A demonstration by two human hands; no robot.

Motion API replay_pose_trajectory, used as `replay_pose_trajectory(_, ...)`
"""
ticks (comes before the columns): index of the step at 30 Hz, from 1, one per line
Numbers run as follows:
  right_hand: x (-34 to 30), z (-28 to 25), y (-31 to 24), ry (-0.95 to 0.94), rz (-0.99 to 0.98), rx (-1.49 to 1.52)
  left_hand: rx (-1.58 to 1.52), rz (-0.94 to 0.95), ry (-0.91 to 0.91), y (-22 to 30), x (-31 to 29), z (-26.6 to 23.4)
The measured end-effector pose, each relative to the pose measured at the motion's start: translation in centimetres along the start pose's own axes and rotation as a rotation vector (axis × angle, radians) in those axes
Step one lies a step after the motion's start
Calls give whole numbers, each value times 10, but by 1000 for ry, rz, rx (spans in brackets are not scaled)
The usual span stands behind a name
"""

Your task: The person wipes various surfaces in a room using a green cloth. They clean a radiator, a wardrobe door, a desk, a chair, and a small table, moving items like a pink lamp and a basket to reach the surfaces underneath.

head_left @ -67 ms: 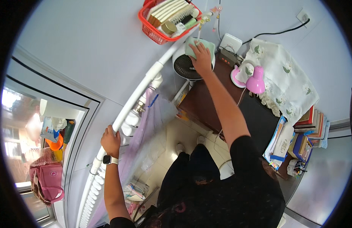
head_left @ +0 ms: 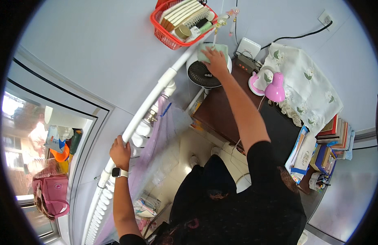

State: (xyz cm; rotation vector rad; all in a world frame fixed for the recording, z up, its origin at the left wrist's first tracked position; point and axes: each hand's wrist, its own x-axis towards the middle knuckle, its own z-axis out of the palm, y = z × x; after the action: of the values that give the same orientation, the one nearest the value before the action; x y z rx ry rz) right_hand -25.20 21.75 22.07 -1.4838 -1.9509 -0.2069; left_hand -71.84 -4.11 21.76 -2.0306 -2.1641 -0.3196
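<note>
Head view: left hand [head_left: 120, 153] grasps white pipe [head_left: 150, 101], outstretched right hand [head_left: 217, 64] lies flat on green cloth [head_left: 223, 50]

Pale green cloth [head_left: 224, 50] lies on round fan [head_left: 199, 75].

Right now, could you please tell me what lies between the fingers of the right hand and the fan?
In the head view, a pale green cloth lies there, under the fingers of the right hand and over part of the fan.
</note>
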Motion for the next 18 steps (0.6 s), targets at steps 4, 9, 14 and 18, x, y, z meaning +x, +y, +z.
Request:
replay_pose_trajectory(4,9,30,10,124,299,363,-21,-25,-4,-7,-5,-1)
replay_pose_trajectory(9,39,38,-48,123,702,643,44,-54,25,-5,-7,-5)
replay_pose_trajectory(14,10,75,-130,-37,-126,389,73,-57,5,-6,-5,0)
replay_pose_trajectory(18,9,43,-127,-273,-400,549,23,-72,42,-6,-7,-2)
